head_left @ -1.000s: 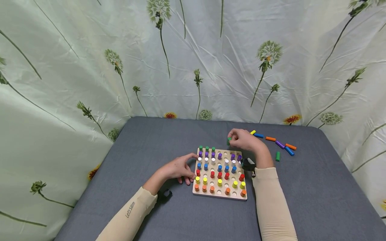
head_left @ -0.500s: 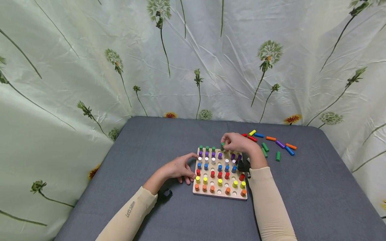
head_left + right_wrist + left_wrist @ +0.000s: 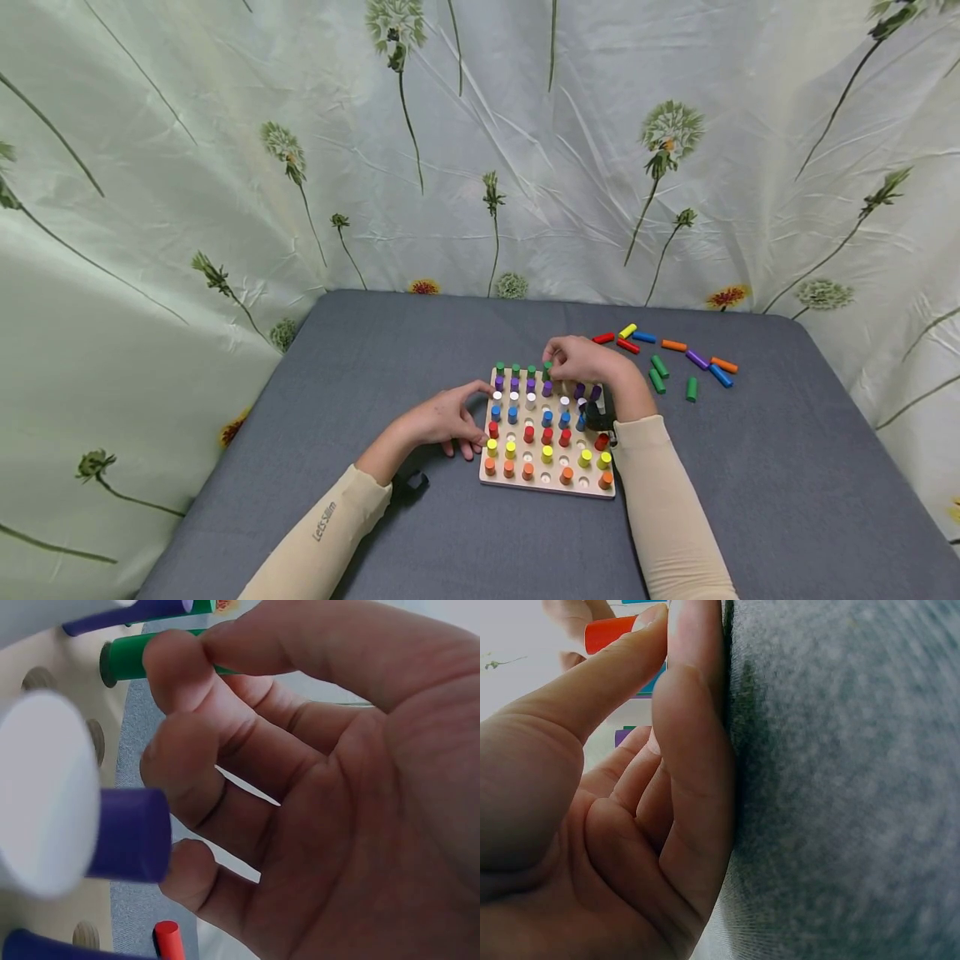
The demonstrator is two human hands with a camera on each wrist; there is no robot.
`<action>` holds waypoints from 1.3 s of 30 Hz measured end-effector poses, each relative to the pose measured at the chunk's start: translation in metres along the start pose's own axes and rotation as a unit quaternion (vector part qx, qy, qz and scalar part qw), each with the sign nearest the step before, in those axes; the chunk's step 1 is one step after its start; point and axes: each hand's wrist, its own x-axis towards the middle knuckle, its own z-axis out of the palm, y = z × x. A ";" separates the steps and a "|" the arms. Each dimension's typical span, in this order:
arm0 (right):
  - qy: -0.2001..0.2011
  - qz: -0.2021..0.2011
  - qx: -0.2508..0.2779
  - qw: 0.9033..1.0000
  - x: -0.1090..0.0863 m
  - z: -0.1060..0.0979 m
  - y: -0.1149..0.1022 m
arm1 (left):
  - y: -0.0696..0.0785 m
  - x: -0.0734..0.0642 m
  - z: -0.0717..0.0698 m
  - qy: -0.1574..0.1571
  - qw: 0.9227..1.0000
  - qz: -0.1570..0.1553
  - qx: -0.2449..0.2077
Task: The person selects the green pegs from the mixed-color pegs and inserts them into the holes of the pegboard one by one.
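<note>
A wooden pegboard (image 3: 517,489) carries rows of coloured pegs, with several bare holes among them. My right hand (image 3: 588,360) reaches over its far edge and pinches a green peg (image 3: 127,657) between thumb and forefinger. The peg's lower end is at the board's surface, fourth from the left in the back row. Left of it stand 3 green pegs (image 3: 515,370). My left hand (image 3: 442,417) rests at the board's left edge, thumb and forefinger spread along it, other fingers bent toward the cloth. A red-orange peg (image 3: 609,634) shows beside the thumb in the left wrist view.
Loose pegs lie right of the board on the grey cloth (image 3: 750,483): green (image 3: 692,389), red (image 3: 603,337), yellow (image 3: 627,331), blue (image 3: 720,376), purple (image 3: 697,359) and orange (image 3: 673,345). A floral curtain (image 3: 465,150) hangs behind.
My right hand has brought the green peg left and down from beyond the board to the back row. More loose red and green pegs are uncovered. The left hand keeps its place.
</note>
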 end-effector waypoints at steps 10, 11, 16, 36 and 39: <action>0.009 0.010 -0.018 1.000 0.001 0.001 -0.004 | 0.002 -0.001 -0.001 -0.002 1.000 0.002 -0.003; 0.011 0.011 -0.021 1.000 0.001 0.001 -0.004 | 0.002 -0.001 -0.001 -0.002 1.000 0.002 -0.003; 0.017 0.014 -0.036 0.999 0.000 0.001 -0.004 | 0.002 -0.002 -0.001 -0.002 1.000 0.003 0.000; 0.005 0.032 -0.052 0.998 0.003 0.003 -0.004 | 0.003 -0.004 0.001 -0.005 1.000 0.007 -0.009; 0.005 0.034 -0.050 0.998 0.002 0.003 -0.005 | 0.004 -0.004 0.001 -0.004 1.000 0.010 -0.009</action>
